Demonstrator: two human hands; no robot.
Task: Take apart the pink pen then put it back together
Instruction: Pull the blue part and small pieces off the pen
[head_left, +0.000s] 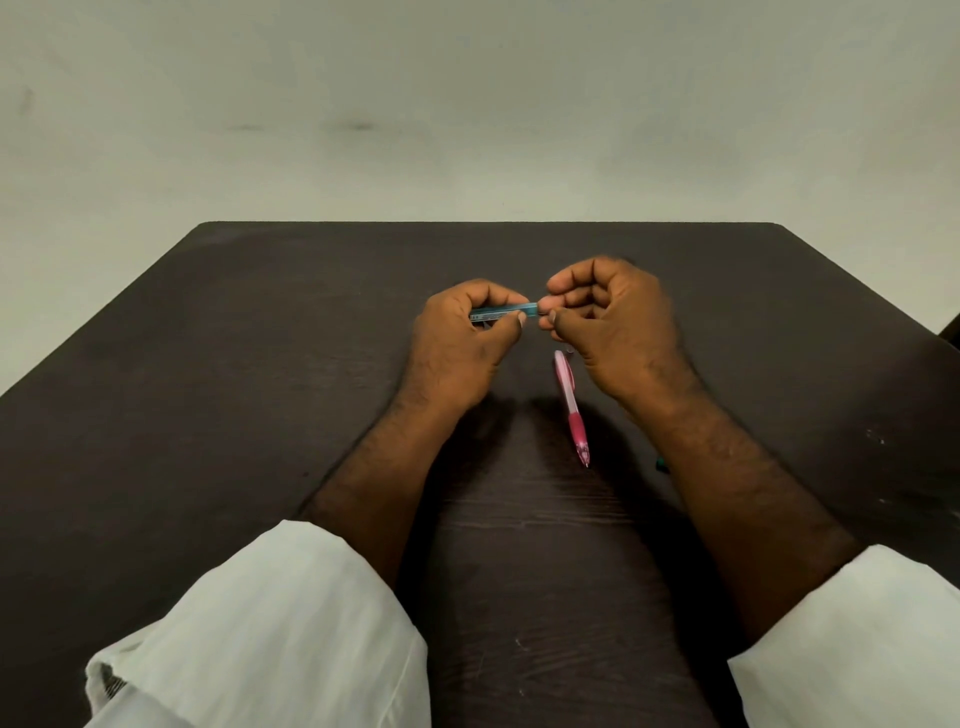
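The pink pen (570, 402) lies whole on the dark table (260, 364), tip toward me, between my two forearms and just below my right hand. It is untouched. My left hand (462, 343) grips a teal pen barrel (506, 313) held level above the table. My right hand (608, 322) pinches the barrel's right end with thumb and fingertips; what sits under those fingertips is hidden.
A small teal part (661, 464) lies on the table beside my right forearm. White rolled sleeves (270, 623) cover my arms at the near edge. A pale wall stands behind the table's far edge.
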